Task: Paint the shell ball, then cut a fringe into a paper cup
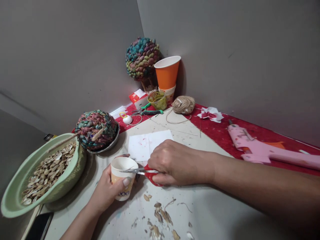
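Observation:
My left hand [107,191] is wrapped round a small white paper cup [123,178] with orange print, held upright on the table. My right hand [175,163] grips red-handled scissors [141,171]; their blades lie across the cup's rim. Just behind the hands lies a white sheet of paper [145,143] with faint red marks. Bits of shell and scraps [160,216] are scattered on the table in front of the cup.
At left, a green basket [15,200] of shells and a colourful shell ball [95,128] on a metal plate. At the back corner: another shell ball [142,58], orange cup [167,71], twine ball [183,104], pliers [150,112]. A pink glue gun [255,148] lies right.

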Available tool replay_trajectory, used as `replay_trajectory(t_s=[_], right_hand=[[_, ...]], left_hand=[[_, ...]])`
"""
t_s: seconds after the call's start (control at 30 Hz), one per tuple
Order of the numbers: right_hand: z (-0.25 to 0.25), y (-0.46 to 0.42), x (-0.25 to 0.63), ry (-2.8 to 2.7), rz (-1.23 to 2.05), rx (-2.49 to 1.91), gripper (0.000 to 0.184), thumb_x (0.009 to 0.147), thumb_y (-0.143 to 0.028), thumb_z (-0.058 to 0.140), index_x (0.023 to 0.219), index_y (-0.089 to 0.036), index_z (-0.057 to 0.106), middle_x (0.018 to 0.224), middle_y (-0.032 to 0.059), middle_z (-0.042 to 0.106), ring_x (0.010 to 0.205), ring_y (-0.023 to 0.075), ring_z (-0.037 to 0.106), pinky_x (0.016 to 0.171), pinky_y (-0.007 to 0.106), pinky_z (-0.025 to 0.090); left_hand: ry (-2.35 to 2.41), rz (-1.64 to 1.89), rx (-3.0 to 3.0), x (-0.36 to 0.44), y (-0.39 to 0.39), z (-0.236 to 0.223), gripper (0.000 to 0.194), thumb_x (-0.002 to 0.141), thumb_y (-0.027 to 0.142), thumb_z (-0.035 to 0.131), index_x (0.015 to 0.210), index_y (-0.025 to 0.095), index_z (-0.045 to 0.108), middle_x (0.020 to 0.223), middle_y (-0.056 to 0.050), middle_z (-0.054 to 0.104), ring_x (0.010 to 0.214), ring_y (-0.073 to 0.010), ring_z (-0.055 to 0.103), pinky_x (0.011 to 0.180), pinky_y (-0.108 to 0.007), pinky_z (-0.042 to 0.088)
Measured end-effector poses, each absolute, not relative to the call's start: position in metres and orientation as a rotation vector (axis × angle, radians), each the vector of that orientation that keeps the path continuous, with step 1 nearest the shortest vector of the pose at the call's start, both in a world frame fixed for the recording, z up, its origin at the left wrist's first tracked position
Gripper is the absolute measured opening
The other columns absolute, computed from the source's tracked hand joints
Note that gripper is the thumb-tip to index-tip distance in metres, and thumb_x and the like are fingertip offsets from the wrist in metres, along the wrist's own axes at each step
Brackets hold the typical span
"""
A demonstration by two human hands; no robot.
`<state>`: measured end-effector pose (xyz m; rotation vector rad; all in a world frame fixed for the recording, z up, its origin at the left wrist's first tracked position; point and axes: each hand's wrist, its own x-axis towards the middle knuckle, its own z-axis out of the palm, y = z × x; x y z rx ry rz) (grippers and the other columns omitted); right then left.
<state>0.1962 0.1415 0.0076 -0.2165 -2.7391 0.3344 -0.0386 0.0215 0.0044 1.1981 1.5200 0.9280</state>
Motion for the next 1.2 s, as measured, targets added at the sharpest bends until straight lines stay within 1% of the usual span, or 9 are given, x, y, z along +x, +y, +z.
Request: replay_trajectory(t_s=[0.13,0.27,0.37,0.53,0.7,0.8,0.97,1.1,1.2], right_hand=[[0.015,0.138,0.198,-2.794,0.318,-0.279,0.022,0.083,-0.027,0.066,0.064,-0.016,0.066,0.061,0.002,0.066,0.053,0.0136,0.049,0.054,0.028,0.023],[0.016,0.135,0.198,-2.799,0.298,-0.302,0.02,0.08,-0.031,0.068,0.065,-0.017,0.068,0.059,0.0024,0.066,0.053,0.0146,0.049,0.054,0.029,0.022],[0.014,0.135,0.198,-2.775,0.288,-0.289,0.021,0.079,-0.032,0.068,0.064,-0.017,0.067,0.058,0.0019,0.065,0.052,0.0143,0.049,0.054,0.029,0.021],[0.011,0.138,0.197,-2.749,0.288,-0.225,0.021,0.083,-0.027,0.067,0.064,-0.016,0.066,0.06,0.0025,0.067,0.054,0.0139,0.051,0.055,0.028,0.022],[0.01,0.139,0.197,-2.764,0.302,-0.219,0.019,0.083,-0.022,0.067,0.065,-0.016,0.066,0.063,0.0015,0.068,0.055,0.013,0.051,0.056,0.028,0.023],[0.009,0.138,0.196,-2.77,0.307,-0.246,0.019,0.083,-0.024,0.067,0.065,-0.016,0.066,0.062,0.0014,0.068,0.054,0.0129,0.05,0.055,0.028,0.021],[0.009,0.136,0.195,-2.742,0.295,-0.28,0.02,0.08,-0.028,0.067,0.064,-0.016,0.065,0.06,0.0018,0.066,0.051,0.0129,0.047,0.055,0.029,0.021],[0.008,0.136,0.195,-2.745,0.291,-0.27,0.019,0.08,-0.028,0.068,0.064,-0.016,0.066,0.059,0.001,0.065,0.051,0.0131,0.047,0.054,0.029,0.023],[0.009,0.136,0.196,-2.753,0.306,-0.242,0.017,0.081,-0.025,0.069,0.067,-0.016,0.066,0.061,0.0003,0.067,0.053,0.0133,0.05,0.055,0.028,0.025]], left_hand=[[1.586,0.903,1.274,-0.037,0.022,0.007,0.091,0.072,0.055,0.078,0.147,0.017,0.042,0.119,-0.012,0.068,0.107,-0.0294,0.06,0.09,-0.033,0.047],[1.65,0.866,1.386,-0.029,0.02,0.012,0.08,0.075,0.046,0.075,0.143,0.016,0.047,0.114,-0.01,0.071,0.103,-0.0274,0.062,0.09,-0.032,0.047],[1.675,0.855,1.402,-0.024,0.02,0.014,0.076,0.075,0.042,0.073,0.142,0.015,0.048,0.113,-0.01,0.072,0.102,-0.0273,0.063,0.09,-0.032,0.048],[1.679,0.855,1.386,-0.027,0.02,0.013,0.077,0.076,0.046,0.073,0.142,0.015,0.049,0.12,-0.012,0.07,0.107,-0.0298,0.062,0.09,-0.034,0.048],[1.692,0.85,1.363,-0.033,0.02,0.011,0.08,0.075,0.048,0.075,0.143,0.016,0.047,0.111,-0.009,0.072,0.098,-0.0261,0.062,0.087,-0.032,0.048],[1.675,0.859,1.355,-0.033,0.02,0.01,0.081,0.075,0.049,0.075,0.143,0.016,0.047,0.112,-0.009,0.072,0.099,-0.0261,0.062,0.087,-0.032,0.048],[1.687,0.887,1.358,-0.026,0.019,0.011,0.078,0.076,0.046,0.074,0.143,0.016,0.046,0.121,-0.011,0.069,0.107,-0.0281,0.062,0.092,-0.032,0.047],[1.712,0.906,1.326,-0.022,0.018,0.011,0.075,0.076,0.046,0.075,0.139,0.015,0.05,0.115,-0.011,0.071,0.104,-0.0277,0.062,0.09,-0.032,0.048],[1.695,0.952,1.33,-0.024,0.017,0.012,0.074,0.073,0.047,0.079,0.136,0.017,0.053,0.118,-0.011,0.069,0.105,-0.0273,0.061,0.091,-0.032,0.047]])
